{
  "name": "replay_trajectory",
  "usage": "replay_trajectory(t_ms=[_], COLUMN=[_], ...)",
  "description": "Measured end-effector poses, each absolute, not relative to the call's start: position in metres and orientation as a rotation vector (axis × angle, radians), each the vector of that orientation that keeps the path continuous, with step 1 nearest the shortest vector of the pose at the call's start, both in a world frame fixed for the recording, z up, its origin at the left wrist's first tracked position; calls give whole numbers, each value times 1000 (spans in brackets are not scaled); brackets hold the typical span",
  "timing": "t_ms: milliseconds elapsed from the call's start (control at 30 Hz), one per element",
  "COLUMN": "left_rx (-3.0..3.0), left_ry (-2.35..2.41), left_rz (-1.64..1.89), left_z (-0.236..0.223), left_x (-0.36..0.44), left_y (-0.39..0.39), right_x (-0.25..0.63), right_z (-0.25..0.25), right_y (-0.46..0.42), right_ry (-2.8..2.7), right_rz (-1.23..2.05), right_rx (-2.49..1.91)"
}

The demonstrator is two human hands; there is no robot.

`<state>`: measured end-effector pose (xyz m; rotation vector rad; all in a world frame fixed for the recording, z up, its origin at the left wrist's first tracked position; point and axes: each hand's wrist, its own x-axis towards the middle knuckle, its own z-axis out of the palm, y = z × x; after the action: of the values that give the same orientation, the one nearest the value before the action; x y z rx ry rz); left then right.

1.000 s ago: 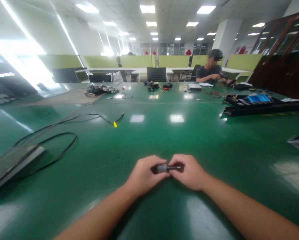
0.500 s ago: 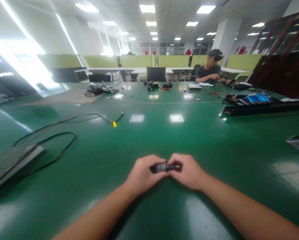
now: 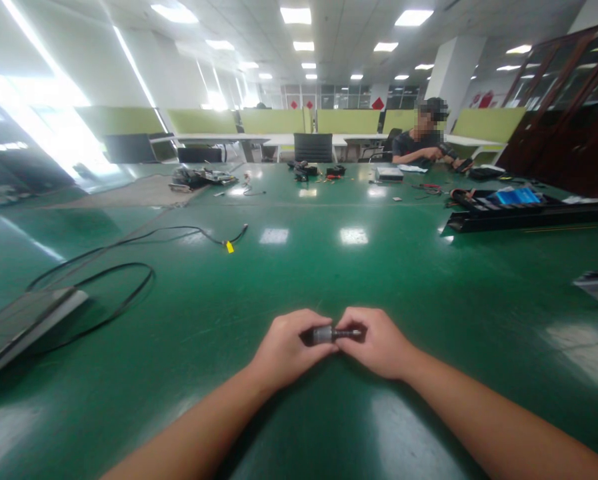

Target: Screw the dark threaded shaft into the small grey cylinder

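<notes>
Gripping one dark cylinder [image 3: 323,335]: left fingers [image 3: 309,317], right fingers [image 3: 351,314], with looped cable [image 3: 152,273] and flat device [image 3: 23,321] leftward

Head-worn view, forward and down.

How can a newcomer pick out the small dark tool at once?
At the near side of the big green table, the left hand and right hand are close together. Between them is the small dark tool: thick grey section left, thin shiny tip right. Unlike the flat panel at the left edge, it is held by both hands.
</notes>
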<state>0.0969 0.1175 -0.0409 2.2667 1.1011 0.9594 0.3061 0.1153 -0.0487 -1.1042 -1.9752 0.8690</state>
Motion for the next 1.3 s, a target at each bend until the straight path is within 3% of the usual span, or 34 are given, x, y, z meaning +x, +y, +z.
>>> replay_trajectory(t_ms=[1300], left_rx=[2277], left_ry=[1119], left_rz=[983], left_z=[-43], left_x=[96], left_y=[119], right_x=[308], right_z=[-50], right_y=[117], right_ry=[-1970], right_rz=[808], right_rx=[-1087])
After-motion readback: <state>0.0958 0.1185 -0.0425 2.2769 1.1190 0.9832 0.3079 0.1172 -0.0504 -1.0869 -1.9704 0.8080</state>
